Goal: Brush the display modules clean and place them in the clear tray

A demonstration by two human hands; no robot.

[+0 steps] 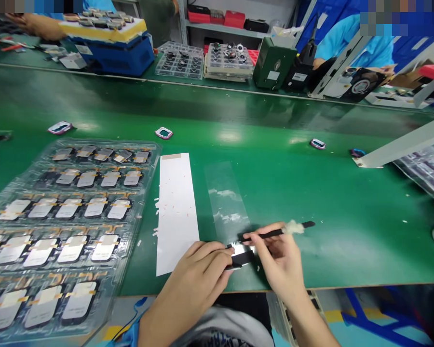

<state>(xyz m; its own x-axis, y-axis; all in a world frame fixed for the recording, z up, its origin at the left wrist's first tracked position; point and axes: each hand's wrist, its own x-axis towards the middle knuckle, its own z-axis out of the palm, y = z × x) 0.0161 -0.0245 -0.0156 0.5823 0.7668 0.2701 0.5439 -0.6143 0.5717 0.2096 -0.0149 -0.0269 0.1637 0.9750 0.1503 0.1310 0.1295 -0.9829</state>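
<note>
Left of my left hand (198, 277): a clear plastic tray (143, 193) with rows of flat grey rectangular parts. Just beyond its knuckles: a matte white paper strip (177, 207), and next to that a glossy clear film strip (226, 193). Between my hands: a small black part (243, 258) with a shiny face, gripped by the curled left fingertips. My right hand (280, 262) pinches a thin black stick (271, 234) tufted with white fluff.
</note>
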